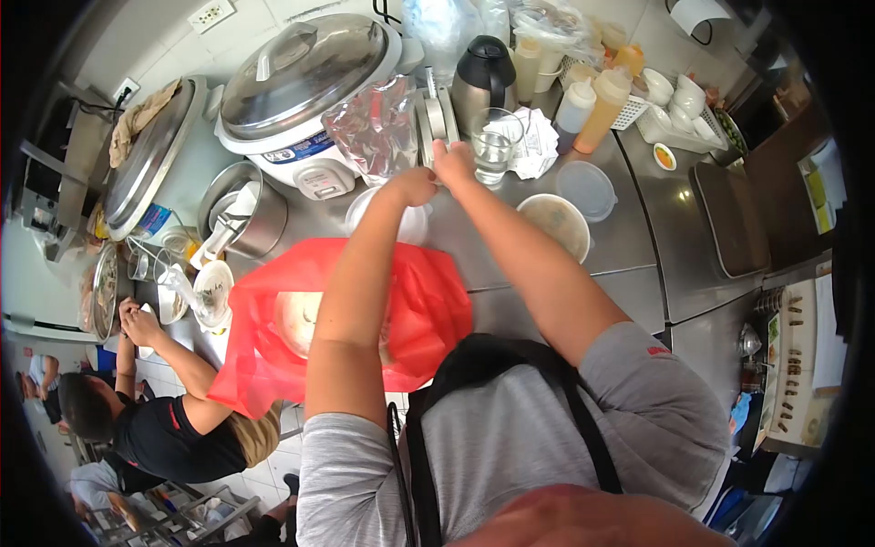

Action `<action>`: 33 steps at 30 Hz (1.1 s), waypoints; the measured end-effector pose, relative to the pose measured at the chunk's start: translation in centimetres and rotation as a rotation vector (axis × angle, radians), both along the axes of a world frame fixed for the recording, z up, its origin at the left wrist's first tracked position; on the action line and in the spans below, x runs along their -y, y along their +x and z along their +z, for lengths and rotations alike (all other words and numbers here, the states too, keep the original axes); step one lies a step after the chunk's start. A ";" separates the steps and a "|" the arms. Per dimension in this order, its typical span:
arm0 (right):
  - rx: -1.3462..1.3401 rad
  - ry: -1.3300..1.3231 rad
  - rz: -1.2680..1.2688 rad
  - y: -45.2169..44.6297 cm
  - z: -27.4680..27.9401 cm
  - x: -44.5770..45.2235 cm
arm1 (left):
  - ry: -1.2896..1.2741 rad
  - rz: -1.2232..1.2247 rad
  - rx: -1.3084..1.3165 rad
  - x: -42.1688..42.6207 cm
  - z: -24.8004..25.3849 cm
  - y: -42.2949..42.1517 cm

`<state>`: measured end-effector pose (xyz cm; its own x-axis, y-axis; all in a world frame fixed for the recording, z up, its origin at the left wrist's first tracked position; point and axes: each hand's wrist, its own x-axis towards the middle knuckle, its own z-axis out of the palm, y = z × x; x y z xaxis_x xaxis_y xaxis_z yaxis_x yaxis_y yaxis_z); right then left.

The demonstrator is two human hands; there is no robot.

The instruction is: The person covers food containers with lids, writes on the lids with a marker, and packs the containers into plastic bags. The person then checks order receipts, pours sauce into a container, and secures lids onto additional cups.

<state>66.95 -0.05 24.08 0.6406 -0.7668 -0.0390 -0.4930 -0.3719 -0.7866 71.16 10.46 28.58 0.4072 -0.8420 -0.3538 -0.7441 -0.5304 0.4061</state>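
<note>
Both my arms reach forward over the steel counter. My left hand (415,186) is closed, fingers pinched together beside the foil bag. Close to its right, my right hand (454,164) is also closed, at the near end of a grey device (437,118) that looks like a tape dispenser. Whatever the fingers hold is too small to make out. Under my left forearm lies an open red plastic bag (428,301) with a round, pale-lidded container (293,319) in it. A clear plastic lid or bowl (410,226) sits just below my left hand.
Rice cookers (305,82) line the back left, near a steel pot (264,223). A glass (495,150), thermos jug (483,77), sauce bottles (602,109) and filled tub (556,226) stand to the right. A co-worker (178,428) works at the left.
</note>
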 end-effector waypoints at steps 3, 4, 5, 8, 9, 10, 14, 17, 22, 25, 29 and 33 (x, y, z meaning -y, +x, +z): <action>-0.222 0.100 -0.108 1.4 1.6 0.1 | -0.035 0.056 -0.051 0.8 -1.4 -1.0; -0.252 0.089 -0.104 1.4 2.0 0.3 | -0.049 0.091 -0.058 1.0 -1.5 -1.2; -0.283 0.080 -0.101 1.2 2.6 0.2 | -0.096 0.109 -0.075 1.2 -1.8 -1.1; -0.355 0.099 -0.065 1.9 1.9 1.0 | -0.216 0.136 -0.123 1.7 -3.0 -0.7; -0.364 0.117 -0.062 2.2 1.8 1.2 | -0.244 0.136 -0.134 1.8 -3.3 -0.5; -0.343 0.133 -0.039 2.4 1.4 1.7 | -0.274 0.136 -0.145 2.0 -3.5 -0.2; -0.030 -0.139 -0.095 0.7 0.9 0.0 | -0.319 0.188 -0.239 2.0 -4.8 0.6; 0.286 -0.244 -0.046 -1.0 1.3 -0.7 | -0.397 0.201 -0.237 1.7 -5.1 0.8; 0.256 0.379 0.208 -12.2 6.1 -3.6 | -0.469 0.246 -0.489 1.6 -6.7 2.4; 0.084 0.431 0.304 -19.3 7.8 -7.0 | -0.316 0.548 -0.641 1.6 -2.3 0.5; 0.059 0.472 0.374 -24.4 6.0 -8.6 | -0.318 0.692 -0.661 2.2 -1.6 -0.1; 0.140 0.457 0.406 -25.3 5.9 -8.2 | -0.299 0.689 -0.462 3.5 -3.1 -0.5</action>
<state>41.63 8.13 29.94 0.9003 -0.3865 -0.2003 -0.2639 -0.1186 -0.9572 70.70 6.98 25.49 0.7292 -0.5456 -0.4130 -0.0246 -0.6240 0.7810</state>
